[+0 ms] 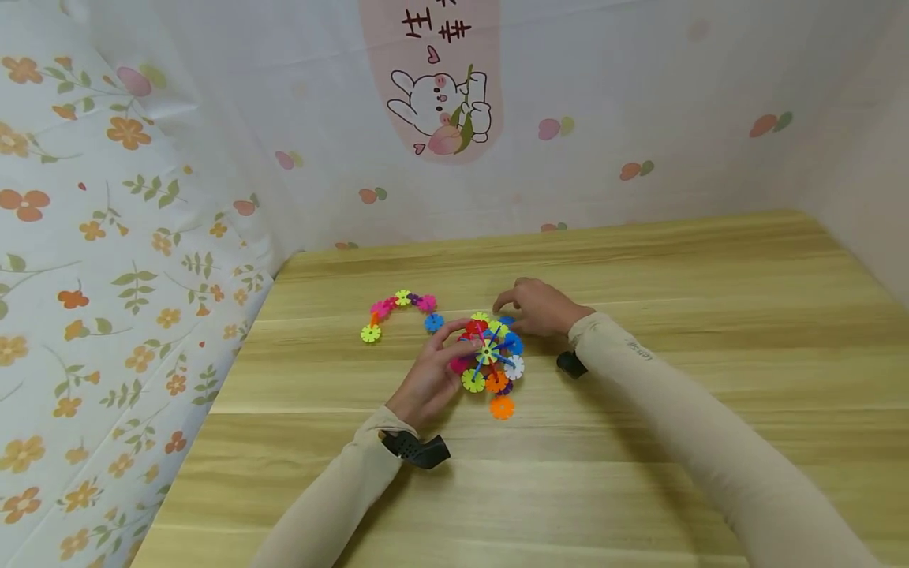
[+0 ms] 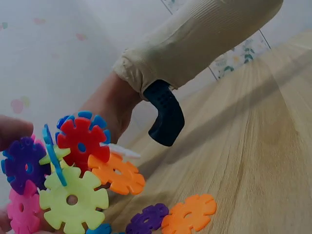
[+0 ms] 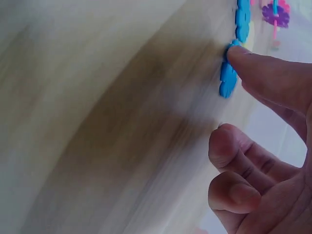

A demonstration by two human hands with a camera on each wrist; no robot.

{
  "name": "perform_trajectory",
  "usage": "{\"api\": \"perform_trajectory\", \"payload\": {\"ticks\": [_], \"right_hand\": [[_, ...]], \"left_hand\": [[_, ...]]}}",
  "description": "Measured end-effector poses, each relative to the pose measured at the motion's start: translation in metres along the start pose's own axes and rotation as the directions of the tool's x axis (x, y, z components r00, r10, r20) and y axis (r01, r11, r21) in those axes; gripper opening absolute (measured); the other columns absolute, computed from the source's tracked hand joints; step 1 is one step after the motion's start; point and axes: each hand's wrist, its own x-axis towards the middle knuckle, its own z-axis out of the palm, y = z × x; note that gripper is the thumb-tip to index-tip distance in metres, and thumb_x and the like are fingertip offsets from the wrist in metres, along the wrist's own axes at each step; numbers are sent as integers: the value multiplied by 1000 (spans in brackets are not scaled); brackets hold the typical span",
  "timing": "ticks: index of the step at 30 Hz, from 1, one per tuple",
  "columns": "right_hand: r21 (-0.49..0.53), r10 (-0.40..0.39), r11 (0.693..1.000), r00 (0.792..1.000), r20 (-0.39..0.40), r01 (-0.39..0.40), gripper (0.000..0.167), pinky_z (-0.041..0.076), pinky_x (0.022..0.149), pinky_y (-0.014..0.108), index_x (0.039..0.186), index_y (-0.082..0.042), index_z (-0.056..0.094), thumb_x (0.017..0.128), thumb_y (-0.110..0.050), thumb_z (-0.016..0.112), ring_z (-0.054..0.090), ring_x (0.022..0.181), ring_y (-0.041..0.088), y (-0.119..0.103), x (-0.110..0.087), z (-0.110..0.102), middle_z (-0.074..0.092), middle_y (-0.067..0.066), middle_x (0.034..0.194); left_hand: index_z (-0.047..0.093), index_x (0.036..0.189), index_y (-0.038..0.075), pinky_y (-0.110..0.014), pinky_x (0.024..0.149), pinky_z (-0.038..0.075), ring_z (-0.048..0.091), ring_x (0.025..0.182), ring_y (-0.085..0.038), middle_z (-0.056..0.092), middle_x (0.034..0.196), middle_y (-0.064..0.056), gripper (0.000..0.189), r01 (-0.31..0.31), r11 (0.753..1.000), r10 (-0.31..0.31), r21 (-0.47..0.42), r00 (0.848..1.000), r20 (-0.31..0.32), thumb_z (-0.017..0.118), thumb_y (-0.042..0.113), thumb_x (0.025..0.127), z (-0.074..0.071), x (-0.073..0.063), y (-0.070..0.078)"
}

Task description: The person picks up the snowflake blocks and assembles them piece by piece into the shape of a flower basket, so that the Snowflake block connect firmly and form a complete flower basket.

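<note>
Two tan sleeves [image 1: 341, 481] reach over the wooden tabletop [image 1: 568, 489]. A black band piece [image 1: 419, 452] sits at the left wrist. Next comes an orange flower piece [image 1: 502, 408], lying flat on the wood at the near edge of a big bunch of flower pieces [image 1: 488, 353]. The bunch is red, yellow, blue, white, orange, pink and purple, with pieces poking out many ways. The left hand [image 1: 432, 377] holds its left side, with bent fingers and the thumb over it. The right hand [image 1: 545, 308] is at the bunch's far right side, by the blue pieces. Its fingers are loosely bent, with a gap to the thumb. I cannot tell if the thumb touches the blue. Farther left, a curved chain of flowers [image 1: 403, 297] lies near the bunch. Behind is a white cloth [image 1: 533, 189] with a bunny picture [image 1: 436, 99].
</note>
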Motion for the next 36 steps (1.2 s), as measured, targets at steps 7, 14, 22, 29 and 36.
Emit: {"api": "perform_trajectory", "payload": {"ticks": [7, 14, 22, 29, 36], "right_hand": [[32, 55, 998, 998, 6, -55, 16, 55, 89, 43, 103, -10, 74, 87, -12, 76, 60, 96, 28, 5, -1, 2, 65, 13, 105], [68, 66, 996, 998, -20, -65, 16, 54, 82, 40, 97, -10, 68, 85, -10, 79, 60, 86, 24, 19, -12, 1, 68, 10, 94], [184, 79, 981, 994, -77, -64, 11, 55, 74, 36, 96, -11, 72, 88, -4, 72, 63, 80, 20, 28, -32, -3, 71, 7, 86], [300, 94, 953, 987, -126, -52, 9, 52, 65, 29, 98, -7, 72, 91, -3, 70, 62, 69, 19, 18, -50, -16, 71, 7, 79], [476, 105, 879, 985, -139, -26, 17, 43, 53, 26, 107, -2, 74, 93, -10, 71, 61, 57, 26, -8, -65, -35, 67, 12, 67]], "left_hand": [[50, 135, 18, -13, 83, 51, 61, 95, -5, 58, 116, 1, 35, -2, 1000, 2, -2, 1000, 31, 52, 6, 102, 0, -2, 0], [51, 129, 14, -17, 84, 55, 60, 96, -7, 59, 116, 0, 28, -16, 1000, 16, -22, 1000, -13, 52, 9, 101, 2, -1, -2], [48, 131, 10, -20, 87, 56, 58, 102, -10, 53, 120, 0, 33, 11, 999, -10, 42, 1000, -16, 56, 10, 98, 7, 0, -5], [49, 132, 9, -21, 85, 58, 64, 98, -10, 56, 116, -1, 34, 23, 998, -24, 50, 1000, 7, 55, 8, 98, 9, -1, -3], [50, 131, 9, -22, 86, 59, 65, 99, -10, 59, 116, -1, 32, 58, 997, -60, 54, 997, 41, 55, 10, 99, 11, -2, 0]]}}
